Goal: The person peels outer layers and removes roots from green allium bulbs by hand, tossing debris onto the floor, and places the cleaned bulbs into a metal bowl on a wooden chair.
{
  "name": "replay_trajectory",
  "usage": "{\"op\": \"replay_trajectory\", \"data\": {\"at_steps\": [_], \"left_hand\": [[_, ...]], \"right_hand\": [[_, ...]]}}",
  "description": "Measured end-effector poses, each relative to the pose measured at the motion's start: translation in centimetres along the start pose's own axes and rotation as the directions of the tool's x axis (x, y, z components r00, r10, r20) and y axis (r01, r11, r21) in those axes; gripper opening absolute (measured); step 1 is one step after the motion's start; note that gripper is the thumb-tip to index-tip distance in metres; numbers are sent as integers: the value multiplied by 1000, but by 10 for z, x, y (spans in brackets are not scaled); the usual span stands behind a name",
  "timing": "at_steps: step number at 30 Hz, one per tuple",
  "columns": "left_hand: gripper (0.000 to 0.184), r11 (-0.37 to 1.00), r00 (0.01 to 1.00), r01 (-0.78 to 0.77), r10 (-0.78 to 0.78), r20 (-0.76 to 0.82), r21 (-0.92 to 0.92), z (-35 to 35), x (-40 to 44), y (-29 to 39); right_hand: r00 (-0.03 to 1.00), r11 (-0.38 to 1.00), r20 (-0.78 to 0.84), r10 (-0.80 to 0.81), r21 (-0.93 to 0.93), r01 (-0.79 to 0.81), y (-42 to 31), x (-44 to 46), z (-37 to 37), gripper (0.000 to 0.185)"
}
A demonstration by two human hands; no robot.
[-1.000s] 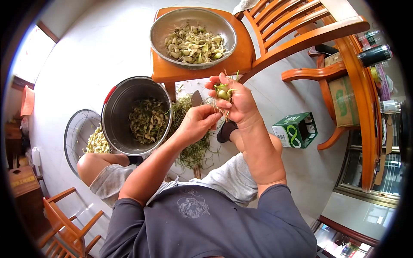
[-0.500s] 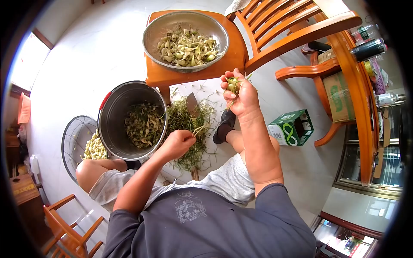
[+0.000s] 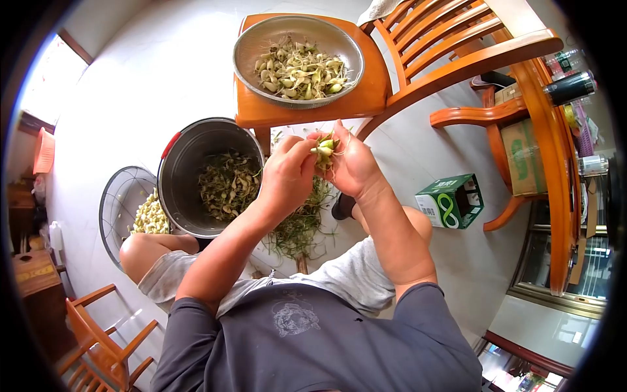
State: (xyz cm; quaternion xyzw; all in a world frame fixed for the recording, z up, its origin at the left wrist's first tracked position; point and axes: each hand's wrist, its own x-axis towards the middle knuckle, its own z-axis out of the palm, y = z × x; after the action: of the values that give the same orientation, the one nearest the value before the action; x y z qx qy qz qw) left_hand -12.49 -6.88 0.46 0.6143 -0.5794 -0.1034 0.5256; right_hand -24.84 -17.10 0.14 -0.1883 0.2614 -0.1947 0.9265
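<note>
My right hand (image 3: 358, 164) is cupped, palm up, around several small pale-green onion-like bulbs (image 3: 324, 151) with stringy roots. From the left, my left hand (image 3: 287, 171) meets it, thumb and fingers pinched at one of these bulbs; its fingertips are partly hidden. Just beyond, a metal colander (image 3: 358, 57) on an orange wooden chair holds many untrimmed bulbs (image 3: 300, 70). To the left stands a deep grey pot (image 3: 179, 186) with a red handle, with bulbs and withered trimmings inside. Cut green stalks and roots (image 3: 300, 225) lie on the floor below my hands.
A wire basket (image 3: 108, 202) with peeled white bulbs (image 3: 151, 217) sits beside the pot. Right of my leg is a green and white carton (image 3: 450, 201). Wooden chair legs and a table (image 3: 552, 163) stand further right, with a small chair (image 3: 98, 340) at lower left.
My left hand has moved up from above the floor trimmings, leaving the strand it held, to the bulbs in my right hand. My right hand has come slightly lower and left. The view has shifted slightly.
</note>
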Motion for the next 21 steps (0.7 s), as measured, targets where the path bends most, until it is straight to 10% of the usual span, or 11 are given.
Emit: {"op": "replay_trajectory", "data": {"at_steps": [13, 21], "left_hand": [[18, 961, 925, 172, -232, 300, 215, -13, 2, -7], [14, 844, 832, 516, -455, 317, -145, -24, 8, -15]], "right_hand": [[995, 995, -37, 90, -30, -91, 25, 7, -2, 40], [984, 981, -161, 78, -166, -105, 23, 4, 6, 31]]}}
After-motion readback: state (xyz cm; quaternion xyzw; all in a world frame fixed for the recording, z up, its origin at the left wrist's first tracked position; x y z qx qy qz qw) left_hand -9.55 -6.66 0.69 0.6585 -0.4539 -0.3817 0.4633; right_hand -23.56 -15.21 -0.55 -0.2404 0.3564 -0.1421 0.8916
